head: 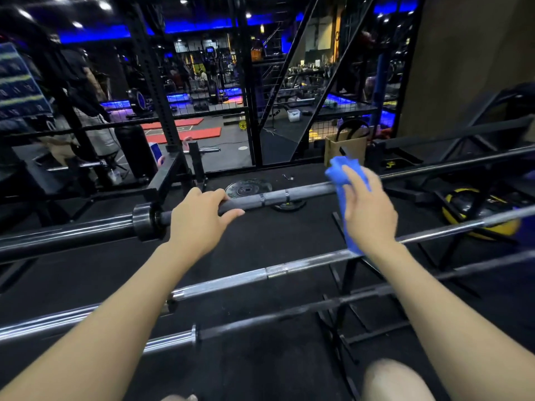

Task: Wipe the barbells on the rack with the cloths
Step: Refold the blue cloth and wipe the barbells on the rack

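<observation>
Three barbells lie across a black rack (341,287), one behind the other. My left hand (199,221) grips the dark top barbell (289,195) just right of its collar. My right hand (367,209) holds a blue cloth (344,172) against the same bar, further right; the cloth hangs down under my palm. Below it runs a chrome barbell (240,279), and nearest to me a third barbell (260,319) with a dark shaft.
Black weight plates (249,188) lie on the floor behind the rack. A yellow and black ball (474,212) sits at the right. A brown paper bag (344,146) stands by the wire fence. A person stands at the far left. My knee (393,380) shows bottom right.
</observation>
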